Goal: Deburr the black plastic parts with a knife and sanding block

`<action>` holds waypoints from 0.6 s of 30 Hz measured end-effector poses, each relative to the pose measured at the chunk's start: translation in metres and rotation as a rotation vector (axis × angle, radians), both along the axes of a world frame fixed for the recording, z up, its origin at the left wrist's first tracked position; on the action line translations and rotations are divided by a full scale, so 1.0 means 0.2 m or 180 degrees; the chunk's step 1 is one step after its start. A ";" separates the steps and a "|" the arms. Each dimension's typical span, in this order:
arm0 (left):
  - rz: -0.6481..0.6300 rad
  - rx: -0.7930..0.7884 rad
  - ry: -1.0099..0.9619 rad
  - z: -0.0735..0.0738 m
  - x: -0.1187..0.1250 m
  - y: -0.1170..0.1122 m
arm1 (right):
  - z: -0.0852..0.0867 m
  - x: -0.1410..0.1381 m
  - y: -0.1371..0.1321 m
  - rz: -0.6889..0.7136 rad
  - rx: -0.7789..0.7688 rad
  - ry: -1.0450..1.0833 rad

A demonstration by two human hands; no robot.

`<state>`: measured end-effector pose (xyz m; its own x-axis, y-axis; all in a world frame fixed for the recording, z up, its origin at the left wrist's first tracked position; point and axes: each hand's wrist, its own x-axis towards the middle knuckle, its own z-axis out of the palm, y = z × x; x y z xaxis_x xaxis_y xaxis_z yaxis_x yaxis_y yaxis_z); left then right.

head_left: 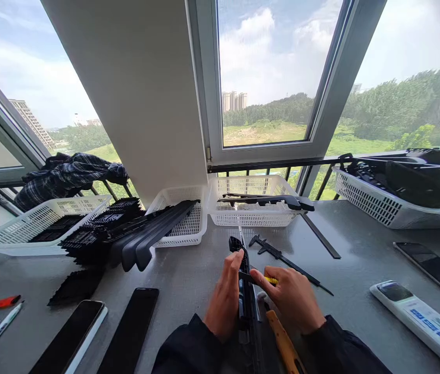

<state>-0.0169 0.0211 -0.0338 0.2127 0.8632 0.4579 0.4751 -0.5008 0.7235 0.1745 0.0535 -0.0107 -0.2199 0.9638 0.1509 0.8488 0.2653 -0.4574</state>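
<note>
Clearly, the left hand (pixel 225 296) holds a long, narrow black part (pixel 248 306), the right hand (pixel 294 297) gripping a yellow tool (pixel 271 280).

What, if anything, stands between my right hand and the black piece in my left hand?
Nothing visible blocks your right hand; the partly yellow tool it grips reaches over the black piece. The caliper lies beyond.

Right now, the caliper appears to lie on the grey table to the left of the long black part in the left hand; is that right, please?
Not quite: the head view shows the caliper on the grey table to the right of the long black part in the left hand, not the left.
</note>
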 end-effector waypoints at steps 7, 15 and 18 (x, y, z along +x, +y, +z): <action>-0.0109 -0.0115 -0.0041 -0.02 -0.01 0.01 | 0.00 0.00 0.01 -0.0100 -0.0019 -0.0089; -0.0054 -0.0224 -0.0297 -0.04 0.00 0.02 | 0.01 0.03 0.02 -0.0417 -0.0077 -0.0164; -0.0009 -0.0302 -0.0290 -0.04 0.00 0.02 | 0.00 0.02 0.01 -0.0311 0.0056 0.0028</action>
